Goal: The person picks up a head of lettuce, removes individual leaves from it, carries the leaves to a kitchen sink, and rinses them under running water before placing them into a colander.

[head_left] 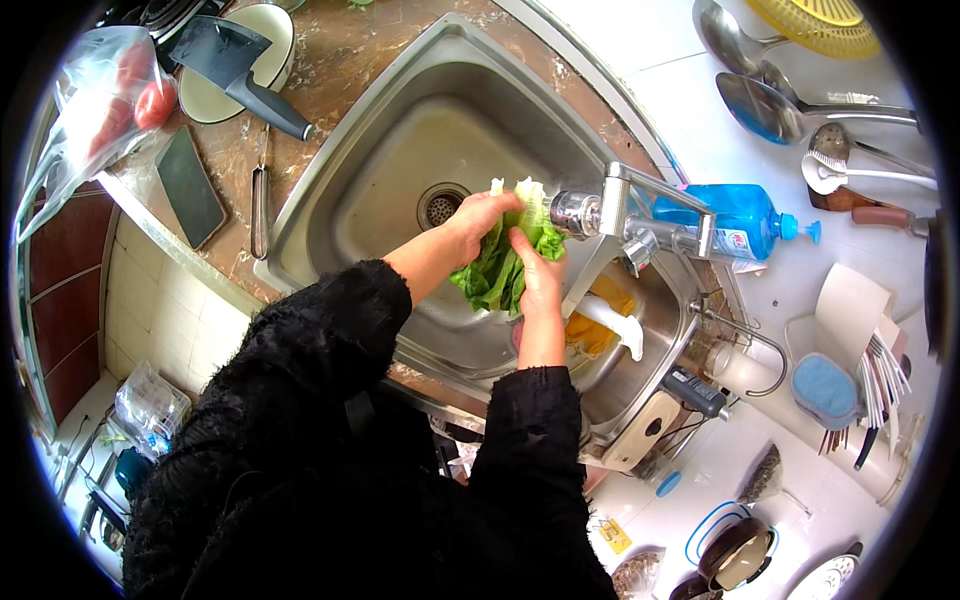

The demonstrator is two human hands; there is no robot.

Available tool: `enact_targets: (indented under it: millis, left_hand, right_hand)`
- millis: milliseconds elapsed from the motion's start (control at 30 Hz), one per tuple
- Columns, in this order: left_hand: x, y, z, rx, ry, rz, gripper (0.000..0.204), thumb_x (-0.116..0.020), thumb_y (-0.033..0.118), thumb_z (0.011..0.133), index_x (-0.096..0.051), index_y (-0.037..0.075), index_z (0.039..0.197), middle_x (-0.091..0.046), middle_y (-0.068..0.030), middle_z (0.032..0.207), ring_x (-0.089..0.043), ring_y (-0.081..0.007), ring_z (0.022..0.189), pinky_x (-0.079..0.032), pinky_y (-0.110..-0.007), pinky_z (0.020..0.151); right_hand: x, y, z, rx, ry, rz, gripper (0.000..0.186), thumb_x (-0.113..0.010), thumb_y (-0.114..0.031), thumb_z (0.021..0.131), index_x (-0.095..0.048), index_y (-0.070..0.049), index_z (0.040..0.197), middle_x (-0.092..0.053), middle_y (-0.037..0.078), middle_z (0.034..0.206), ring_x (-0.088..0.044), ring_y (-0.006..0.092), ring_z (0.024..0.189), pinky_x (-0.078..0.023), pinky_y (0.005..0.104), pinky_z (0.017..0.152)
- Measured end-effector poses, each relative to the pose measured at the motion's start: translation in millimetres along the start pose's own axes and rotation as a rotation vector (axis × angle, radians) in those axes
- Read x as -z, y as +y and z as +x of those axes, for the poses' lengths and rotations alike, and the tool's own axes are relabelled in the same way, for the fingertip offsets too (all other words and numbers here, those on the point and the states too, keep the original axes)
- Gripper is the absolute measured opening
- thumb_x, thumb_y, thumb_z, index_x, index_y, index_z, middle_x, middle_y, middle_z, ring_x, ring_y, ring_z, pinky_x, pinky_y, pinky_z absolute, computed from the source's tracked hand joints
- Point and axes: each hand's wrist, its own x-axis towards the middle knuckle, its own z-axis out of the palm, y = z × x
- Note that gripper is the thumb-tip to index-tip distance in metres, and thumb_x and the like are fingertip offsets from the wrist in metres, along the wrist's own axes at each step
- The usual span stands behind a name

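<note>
A bunch of green lettuce leaves (pixel 492 272) is held over the steel sink (pixel 385 150), close under the tap's round spout head (pixel 576 214). My left hand (pixel 480 222) is closed round the pale stem ends from the left. On the right side, my right hand (pixel 541 280) grips the same leaves, its thumb lying across them. Part of the leaves is hidden behind my fingers. To the left of the leaves shows the sink's drain (pixel 441 206). Whether water is running cannot be made out.
A cleaver (pixel 235 75) lies across a cream bowl (pixel 275 40) at the upper left, near a peeler (pixel 260 205), a phone-like dark slab (pixel 190 188) and a bag of tomatoes (pixel 115 105). A blue detergent bottle (pixel 725 220) stands beyond the tap. A smaller basin (pixel 625 375) adjoins the sink.
</note>
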Motion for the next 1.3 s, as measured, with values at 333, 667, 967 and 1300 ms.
enact_targets:
  millis: [333, 667, 967, 1300]
  left_hand:
    - [46.6, -13.8, 1.0, -0.107, -0.095, 0.452, 0.037, -0.066, 0.028, 0.084, -0.058, 0.005, 0.111, -0.060, -0.0008, 0.092, -0.055, -0.0114, 0.082, -0.041, -0.025, 0.070]
    - [56.7, 13.6, 15.9, -0.298, 0.031, 0.349, 0.023, -0.069, 0.020, 0.082, -0.064, 0.006, 0.100, -0.064, 0.0006, 0.084, -0.057, -0.0083, 0.074, -0.046, -0.024, 0.065]
    - [50.2, 26.8, 7.7, -0.185, -0.036, 0.258, 0.033, -0.063, 0.030, 0.087, -0.058, 0.007, 0.110, -0.060, -0.0040, 0.102, -0.057, -0.0137, 0.089, -0.050, -0.032, 0.075]
    - [26.3, 4.8, -2.6, -0.463, -0.071, 0.408, 0.024, -0.066, 0.010, 0.082, -0.065, 0.005, 0.106, -0.065, -0.0032, 0.097, -0.060, -0.0115, 0.082, -0.048, -0.029, 0.075]
  right_hand:
    - [2.9, 0.7, 32.3, -0.012, 0.105, 0.322, 0.042, -0.070, 0.000, 0.074, -0.054, -0.004, 0.112, -0.058, 0.005, 0.104, -0.056, 0.0180, 0.094, -0.048, 0.0339, 0.080]
    - [15.2, 10.5, 45.6, 0.075, 0.021, 0.262, 0.042, -0.073, 0.001, 0.072, -0.056, -0.005, 0.110, -0.059, 0.003, 0.105, -0.056, 0.0154, 0.096, -0.045, 0.0305, 0.085]
    - [0.7, -4.6, 30.9, 0.085, 0.051, 0.251, 0.041, -0.074, 0.002, 0.070, -0.059, -0.004, 0.108, -0.060, 0.002, 0.102, -0.056, 0.0128, 0.092, -0.044, 0.0271, 0.084]
    - [11.9, 16.4, 48.3, -0.063, 0.162, 0.291, 0.036, -0.064, -0.011, 0.084, -0.053, -0.002, 0.117, -0.056, 0.006, 0.112, -0.054, 0.0178, 0.101, -0.044, 0.0329, 0.087]
